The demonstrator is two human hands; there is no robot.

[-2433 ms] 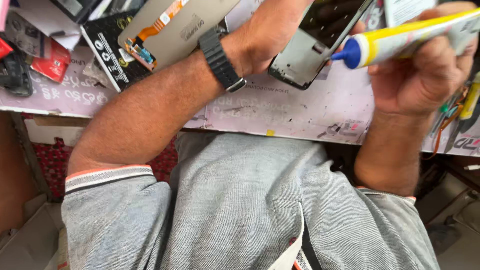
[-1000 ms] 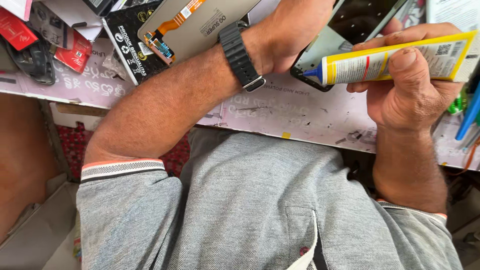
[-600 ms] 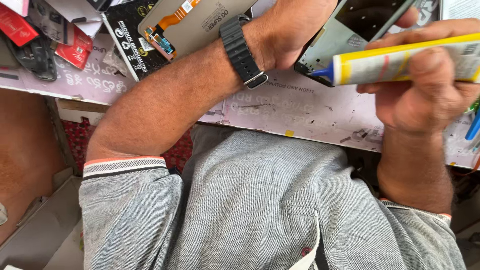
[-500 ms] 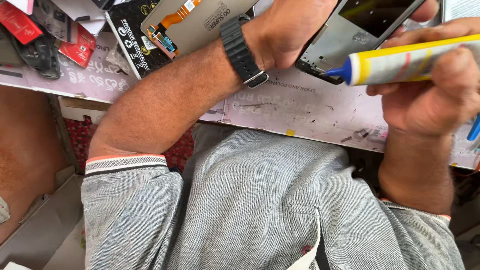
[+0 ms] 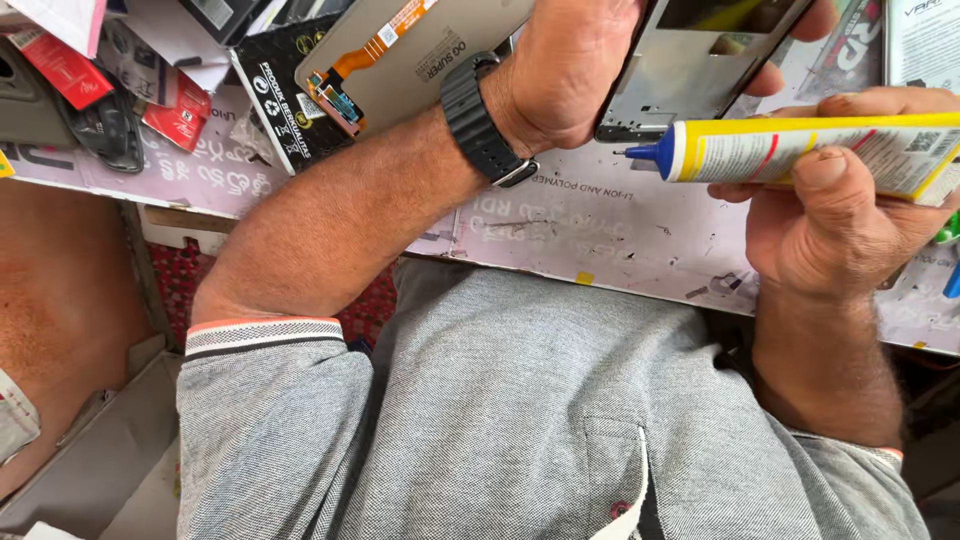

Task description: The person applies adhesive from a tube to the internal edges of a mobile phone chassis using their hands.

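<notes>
Left hand (image 5: 575,70) is gripping the phone frame (image 5: 690,70) above the table (image 5: 560,225) while right hand (image 5: 850,215) is clasping the glue tube (image 5: 810,150), nozzle just beside the frame's lower edge (no glue bead discernible yet; gluing apparently barely begun).

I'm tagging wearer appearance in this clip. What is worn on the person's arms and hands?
Both hands are bare, no gloves. The left wrist carries a black ridged watch strap. Short grey sleeves end above the elbow in a striped cuff with an orange edge.
</notes>
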